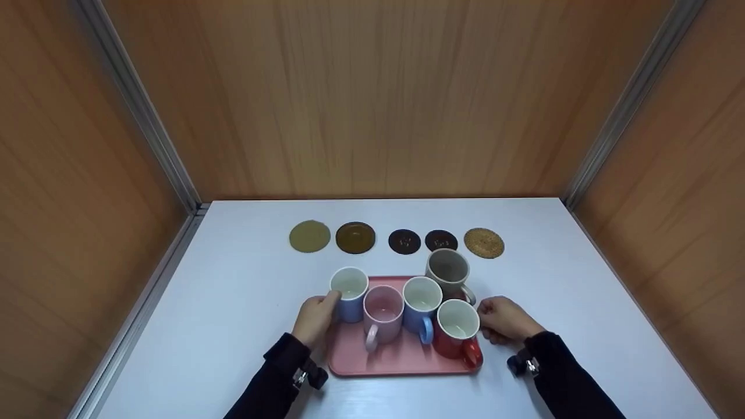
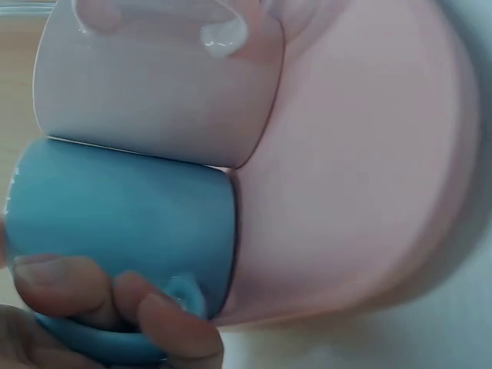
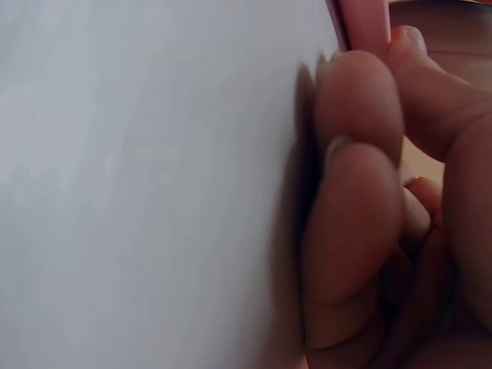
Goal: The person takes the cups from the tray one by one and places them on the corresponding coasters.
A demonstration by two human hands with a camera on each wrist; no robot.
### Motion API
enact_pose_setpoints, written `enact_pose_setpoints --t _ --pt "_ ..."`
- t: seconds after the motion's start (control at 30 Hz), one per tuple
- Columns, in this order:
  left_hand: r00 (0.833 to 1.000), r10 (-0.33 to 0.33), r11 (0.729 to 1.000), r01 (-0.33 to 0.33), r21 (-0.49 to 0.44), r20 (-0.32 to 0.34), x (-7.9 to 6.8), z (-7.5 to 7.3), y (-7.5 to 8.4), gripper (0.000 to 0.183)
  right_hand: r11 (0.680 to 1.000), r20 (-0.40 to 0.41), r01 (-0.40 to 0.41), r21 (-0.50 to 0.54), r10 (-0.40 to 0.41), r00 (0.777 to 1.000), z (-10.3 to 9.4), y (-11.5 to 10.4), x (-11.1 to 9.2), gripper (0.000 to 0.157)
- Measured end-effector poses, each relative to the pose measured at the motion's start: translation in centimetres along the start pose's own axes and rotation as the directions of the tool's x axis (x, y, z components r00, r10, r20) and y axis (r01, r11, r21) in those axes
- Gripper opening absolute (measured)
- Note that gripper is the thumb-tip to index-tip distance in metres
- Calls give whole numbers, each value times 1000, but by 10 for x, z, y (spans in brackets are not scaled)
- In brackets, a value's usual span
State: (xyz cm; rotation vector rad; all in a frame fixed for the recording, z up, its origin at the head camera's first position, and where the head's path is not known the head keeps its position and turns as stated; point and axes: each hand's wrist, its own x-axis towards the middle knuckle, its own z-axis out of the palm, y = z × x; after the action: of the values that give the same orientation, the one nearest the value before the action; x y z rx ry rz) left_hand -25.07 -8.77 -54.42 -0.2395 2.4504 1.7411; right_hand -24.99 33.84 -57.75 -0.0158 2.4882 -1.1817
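A pink tray (image 1: 401, 365) carries several mugs. At its left end stands a blue mug (image 1: 351, 309) with a white inside; my left hand (image 1: 316, 319) grips its handle, fingers curled round it in the left wrist view. Touching that mug is a pink mug (image 2: 154, 92). To the right come another blue mug (image 1: 415, 320), a red mug (image 1: 447, 344) in front and a grey-beige mug (image 1: 447, 285) behind. My right hand (image 1: 507, 319) is at the tray's right edge, fingers curled low by the table, thumb and forefinger pinching the tray's rim (image 3: 365, 23).
Behind the tray, a row of round coasters lies on the white table (image 1: 250, 279): an olive one (image 1: 309, 236), a brown one (image 1: 355, 237), two dark ones (image 1: 404, 241) and a cork-coloured one (image 1: 484, 242). Wooden panels (image 1: 378, 105) enclose the table's back and sides.
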Motion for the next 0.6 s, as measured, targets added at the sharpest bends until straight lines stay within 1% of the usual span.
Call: enact_pose_setpoints --t 0.17,0.3,0.37,0.47,0.53,0.6 --pt "999 -4 997 1 -83 -35 1 -7 6 51 1000 -4 -5 5 5 1000 -2 -1 -2 20" --pt "997 27 986 -37 -160 -67 6 -17 16 56 1000 -4 -15 19 15 1000 -4 -2 -1 17" --pt "995 47 975 -64 -212 -86 11 -23 20 55 999 -1 -15 30 15 1000 -4 -1 -1 15" --pt "989 76 952 -110 -285 -128 22 -32 25 46 999 11 -8 42 8 1000 -3 -1 0 15" --pt "985 81 947 -124 -296 -153 30 -40 27 39 999 20 -7 42 6 1000 -2 0 0 15" --pt "982 68 948 -119 -295 -179 39 -48 27 35 999 27 -6 35 5 1000 -2 1 0 16"
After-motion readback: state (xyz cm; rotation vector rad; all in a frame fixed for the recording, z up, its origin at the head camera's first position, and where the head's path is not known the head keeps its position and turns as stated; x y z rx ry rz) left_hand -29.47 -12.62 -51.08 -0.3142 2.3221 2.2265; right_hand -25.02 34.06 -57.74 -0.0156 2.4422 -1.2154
